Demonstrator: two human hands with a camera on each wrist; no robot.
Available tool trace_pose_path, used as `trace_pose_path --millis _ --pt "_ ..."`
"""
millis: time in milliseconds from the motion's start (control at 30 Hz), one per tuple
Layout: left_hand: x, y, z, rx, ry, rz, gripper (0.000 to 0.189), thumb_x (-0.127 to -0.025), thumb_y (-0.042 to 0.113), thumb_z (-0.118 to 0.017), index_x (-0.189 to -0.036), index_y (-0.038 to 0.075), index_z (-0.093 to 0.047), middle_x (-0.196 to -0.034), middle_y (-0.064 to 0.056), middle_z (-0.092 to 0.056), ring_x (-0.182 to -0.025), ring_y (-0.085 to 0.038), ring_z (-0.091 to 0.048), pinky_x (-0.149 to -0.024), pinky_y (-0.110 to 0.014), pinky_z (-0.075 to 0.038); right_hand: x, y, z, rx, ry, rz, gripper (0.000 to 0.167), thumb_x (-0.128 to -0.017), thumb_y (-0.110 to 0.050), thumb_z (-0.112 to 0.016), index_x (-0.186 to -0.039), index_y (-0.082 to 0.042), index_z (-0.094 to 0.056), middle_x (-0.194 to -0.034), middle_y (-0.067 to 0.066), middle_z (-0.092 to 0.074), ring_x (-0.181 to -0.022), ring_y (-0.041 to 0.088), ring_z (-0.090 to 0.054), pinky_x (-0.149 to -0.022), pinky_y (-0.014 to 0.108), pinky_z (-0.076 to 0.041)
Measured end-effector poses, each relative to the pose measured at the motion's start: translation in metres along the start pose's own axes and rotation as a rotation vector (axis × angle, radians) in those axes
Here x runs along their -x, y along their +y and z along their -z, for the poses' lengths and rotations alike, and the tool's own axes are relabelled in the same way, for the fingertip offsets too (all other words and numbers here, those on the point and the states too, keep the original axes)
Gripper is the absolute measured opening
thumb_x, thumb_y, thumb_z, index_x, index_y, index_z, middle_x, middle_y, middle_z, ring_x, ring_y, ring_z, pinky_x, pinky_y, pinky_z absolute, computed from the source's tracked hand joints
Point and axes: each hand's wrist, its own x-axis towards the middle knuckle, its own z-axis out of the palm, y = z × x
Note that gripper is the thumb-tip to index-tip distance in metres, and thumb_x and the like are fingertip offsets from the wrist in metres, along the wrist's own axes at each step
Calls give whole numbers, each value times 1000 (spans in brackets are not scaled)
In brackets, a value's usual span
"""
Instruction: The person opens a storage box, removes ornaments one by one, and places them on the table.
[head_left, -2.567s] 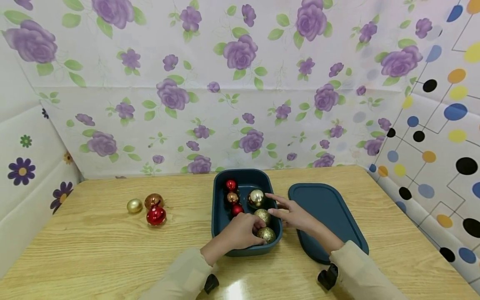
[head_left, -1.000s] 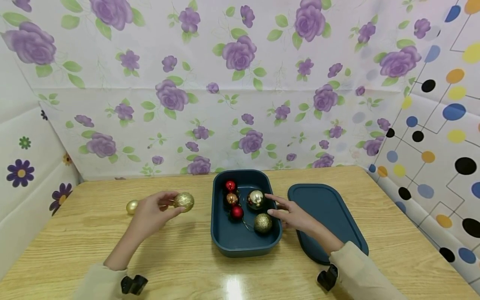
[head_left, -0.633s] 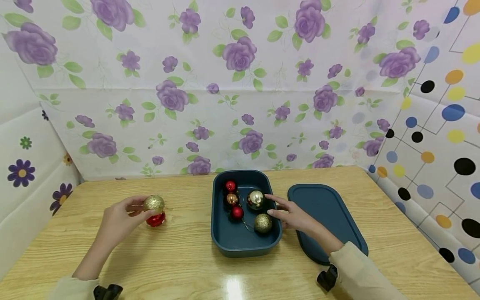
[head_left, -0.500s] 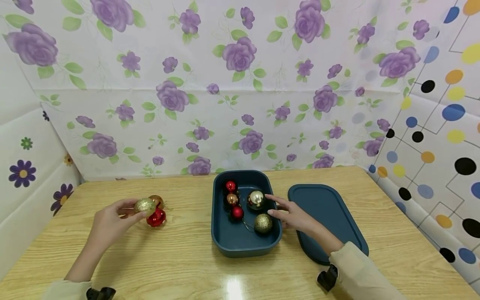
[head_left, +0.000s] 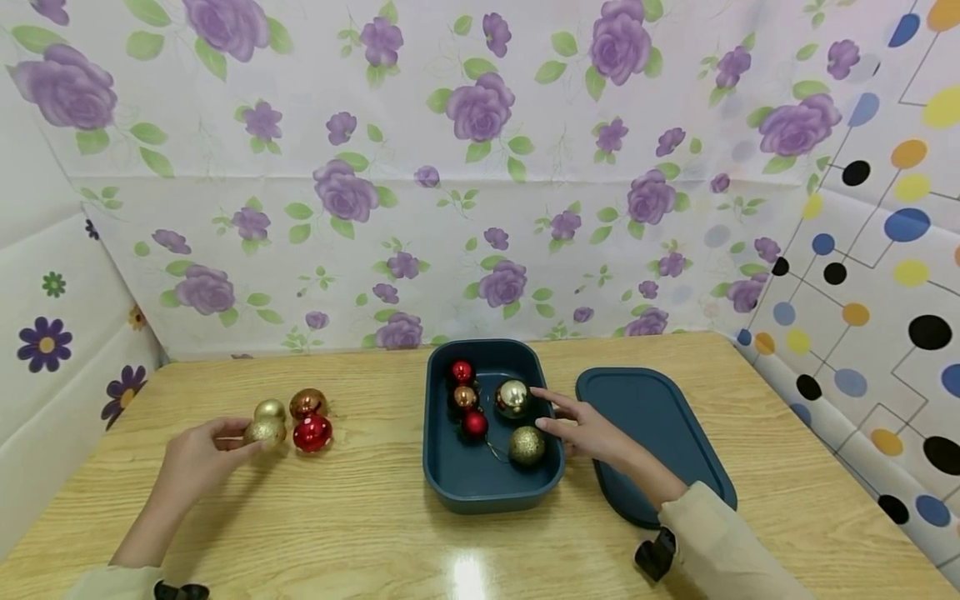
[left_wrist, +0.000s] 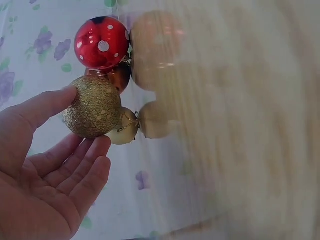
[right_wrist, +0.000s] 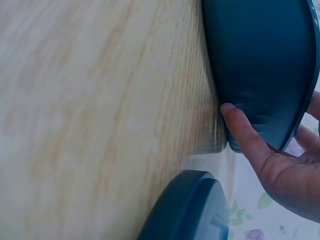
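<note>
Your left grip [head_left: 197, 457] pinches the glitter ball [head_left: 265, 432] between thumb and fingers, just on your side of the gold ball [head_left: 270, 409], left of the red ball [head_left: 312, 433]. Your right grip [head_left: 590, 431], well apart, pinches the box [head_left: 495, 505] wall.

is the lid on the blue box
No, the lid lies on the table to the right of the open box.

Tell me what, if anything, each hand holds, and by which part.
Left hand: a glittery gold ball, by its sides. Right hand: the blue box, by its right wall.
</note>
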Motion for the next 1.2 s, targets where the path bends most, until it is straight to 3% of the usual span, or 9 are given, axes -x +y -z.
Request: trace_pose_path --millis 367,800,1200 --pt "-6 -6 -2 -32 -69 6 62 -77 36 -71 -112 -13 -55 -98 -26 -63 -87 -38 -61 -66 -41 -51 0 -2 -2 -1 -13 7 59 -94 -29 -51 -145 -18 -25 -137 31 -27 -48 16 -24 -49 35 -30" --pt "-7 -7 -3 -30 -68 0 60 -78 34 -71 -112 -12 -55 -98 -26 -63 -88 -39 -62 -64 -39 -51 1 -1 -1 22 0 6 59 -93 -31 -51 -145 -18 -25 -125 25 -38 -48 15 -25 -49 34 -30" --pt "-4 2 2 -52 -70 7 69 -80 43 -66 -117 -13 -51 -106 -31 -58 -95 -42 -57 -71 -46 -49 0 0 -1 24 5 8 58 -94 -29 -51 -145 -18 -26 -138 32 -26 -49 15 -25 -50 35 -32"
